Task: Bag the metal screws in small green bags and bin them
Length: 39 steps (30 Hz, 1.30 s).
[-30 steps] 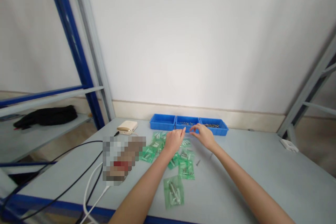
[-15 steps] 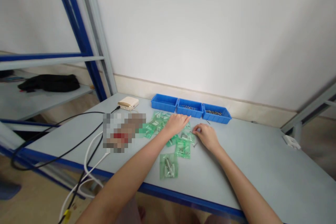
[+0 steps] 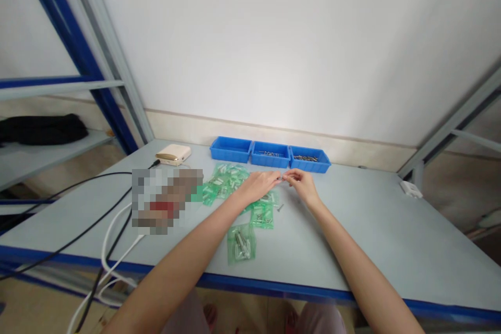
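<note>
My left hand (image 3: 260, 186) is closed, its fingertips pinched above the pile of green bags (image 3: 225, 181). My right hand (image 3: 302, 186) meets it from the right, thumb and fingers pinched together. A small metal piece (image 3: 279, 178) shows at the touching fingertips; it looks like a screw, but is too small to be sure. One loose screw (image 3: 279, 207) lies on the table below the hands. Nearer the front edge are a green bag of screws and pale plugs (image 3: 241, 244) and another green bag (image 3: 262, 216).
Along the wall stand three blue bins: the left bin (image 3: 230, 155) shows nothing inside, while the middle bin (image 3: 270, 161) and right bin (image 3: 309, 166) hold metal screws. A cream box (image 3: 173, 154), cables (image 3: 107, 235) and a blurred-out patch (image 3: 164, 203) occupy the left side.
My right hand has risen from the table beside the bags and come up against my left fingertips. The camera view has shifted slightly to the right.
</note>
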Tool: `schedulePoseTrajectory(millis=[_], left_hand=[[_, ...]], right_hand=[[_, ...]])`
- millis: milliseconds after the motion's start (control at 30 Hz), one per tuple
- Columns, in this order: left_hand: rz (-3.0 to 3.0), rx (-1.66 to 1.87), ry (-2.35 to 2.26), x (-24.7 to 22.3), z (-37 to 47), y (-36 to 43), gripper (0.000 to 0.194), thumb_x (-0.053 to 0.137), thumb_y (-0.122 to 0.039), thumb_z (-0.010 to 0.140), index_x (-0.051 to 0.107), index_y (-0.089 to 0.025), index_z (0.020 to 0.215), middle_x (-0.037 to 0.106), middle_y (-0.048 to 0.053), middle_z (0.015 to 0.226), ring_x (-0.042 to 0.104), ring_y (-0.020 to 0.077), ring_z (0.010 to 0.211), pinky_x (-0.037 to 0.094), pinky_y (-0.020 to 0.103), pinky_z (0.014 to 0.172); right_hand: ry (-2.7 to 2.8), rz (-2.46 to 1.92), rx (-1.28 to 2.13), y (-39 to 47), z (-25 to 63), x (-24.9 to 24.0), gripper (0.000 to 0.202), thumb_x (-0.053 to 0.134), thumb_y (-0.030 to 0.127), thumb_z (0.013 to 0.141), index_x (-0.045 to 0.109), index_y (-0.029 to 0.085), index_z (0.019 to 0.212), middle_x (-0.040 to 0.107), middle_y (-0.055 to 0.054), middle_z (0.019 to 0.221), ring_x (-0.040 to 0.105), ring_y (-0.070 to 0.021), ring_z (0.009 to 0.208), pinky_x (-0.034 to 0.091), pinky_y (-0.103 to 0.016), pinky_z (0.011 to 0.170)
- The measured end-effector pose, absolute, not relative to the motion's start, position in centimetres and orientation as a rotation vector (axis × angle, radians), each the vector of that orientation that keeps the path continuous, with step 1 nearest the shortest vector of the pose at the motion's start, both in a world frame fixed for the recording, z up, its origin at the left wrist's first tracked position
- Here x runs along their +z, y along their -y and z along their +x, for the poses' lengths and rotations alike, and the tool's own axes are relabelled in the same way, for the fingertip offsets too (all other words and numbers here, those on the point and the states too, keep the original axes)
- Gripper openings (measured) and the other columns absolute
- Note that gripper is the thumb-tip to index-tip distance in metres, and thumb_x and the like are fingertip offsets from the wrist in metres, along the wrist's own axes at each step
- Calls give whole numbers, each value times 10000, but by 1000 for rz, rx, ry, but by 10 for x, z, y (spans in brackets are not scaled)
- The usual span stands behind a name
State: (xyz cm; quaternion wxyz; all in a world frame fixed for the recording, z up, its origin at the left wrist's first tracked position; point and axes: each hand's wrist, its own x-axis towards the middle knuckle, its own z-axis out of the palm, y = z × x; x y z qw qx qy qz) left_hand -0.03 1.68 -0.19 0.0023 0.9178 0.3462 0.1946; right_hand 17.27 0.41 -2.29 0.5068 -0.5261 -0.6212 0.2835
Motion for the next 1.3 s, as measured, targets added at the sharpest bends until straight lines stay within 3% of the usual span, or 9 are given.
schedulePoseTrajectory(millis=[167,367,500,600,833,1100,1300], left_hand=[[2786,697,-1179,0,0,-18,251,346,-255,914,574,-172,980,645,36,748,600,164,691,392,232,628],[2738,735,-1246,1,2,-15,304,306,-319,926,571,-172,903,622,33,689,587,158,653,377,230,610],[2758,773,-1222,-1,3,-15,324,320,-401,917,550,-190,1003,645,26,752,602,165,702,378,228,615],[2768,764,-1229,-1,3,-14,311,320,-378,923,554,-195,1016,652,22,764,606,165,700,375,227,605],[2775,768,-1197,0,4,-11,345,311,-344,924,598,-169,845,650,52,766,605,176,747,387,243,652],[2715,805,-1109,-1,4,-10,293,299,-372,927,497,-198,1056,633,18,800,602,165,761,384,226,628],[2652,849,-1142,-2,5,-13,293,327,-331,918,573,-177,882,639,29,780,589,157,736,370,223,631]], right_hand=[[1691,-1259,476,5,170,-10,247,561,384,745,679,175,805,698,-58,839,586,-166,689,443,-294,692],[1811,-1416,77,19,166,-2,258,493,375,825,691,211,850,696,-48,840,587,-182,704,416,-287,683],[1920,-1487,-153,23,166,-3,278,442,362,867,682,222,873,689,-44,839,596,-187,740,390,-273,666],[1940,-1489,-229,22,168,-6,296,427,391,876,672,225,874,685,-36,816,596,-182,717,372,-260,631],[2087,-1426,-441,23,170,-9,325,386,382,896,663,211,879,678,-48,791,593,-175,703,333,-260,613],[2142,-1467,-485,22,173,-10,329,332,310,920,645,210,905,690,-44,848,605,-165,699,311,-253,594],[2184,-1453,-541,23,171,-10,325,340,361,922,625,206,923,678,-47,808,586,-167,688,284,-256,591]])
